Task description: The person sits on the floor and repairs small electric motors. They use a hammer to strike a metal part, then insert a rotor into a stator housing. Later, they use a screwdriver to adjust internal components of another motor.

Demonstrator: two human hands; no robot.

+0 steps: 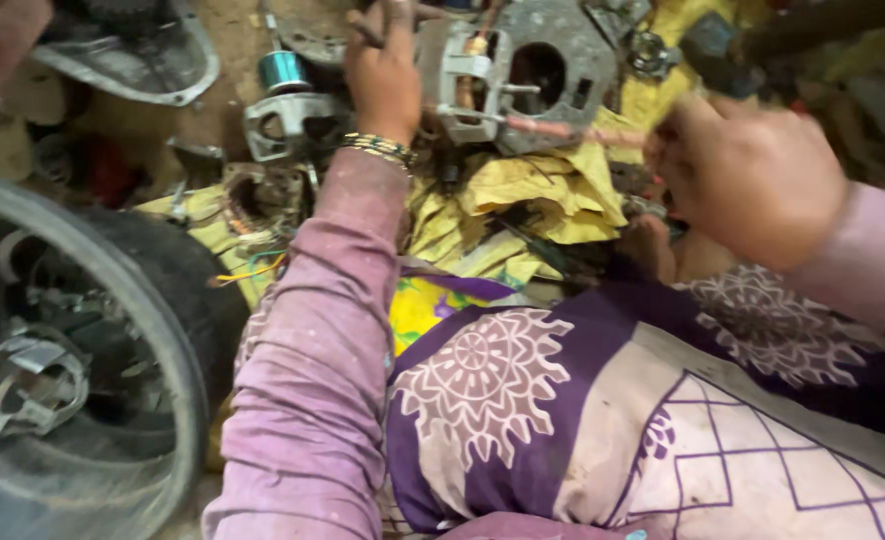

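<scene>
A wheel [72, 370] lies at my left. A grey metal plate [552, 70] rests on yellow cloth [532, 190] ahead. My left hand [387, 75] touches its bracket [467, 85], fingers spread. My right hand [752, 180] is clenched on a rod [562, 130].

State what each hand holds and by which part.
Left hand rests on the grey metal motor part; its grip cannot be told. Right hand is closed around the pinkish rod at its near end.

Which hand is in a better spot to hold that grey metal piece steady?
Probably the left hand: it already rests against the grey metal motor bracket, beside the round-holed plate. The right hand is off to the side, closed on a pinkish rod that reaches toward the bracket.
</scene>
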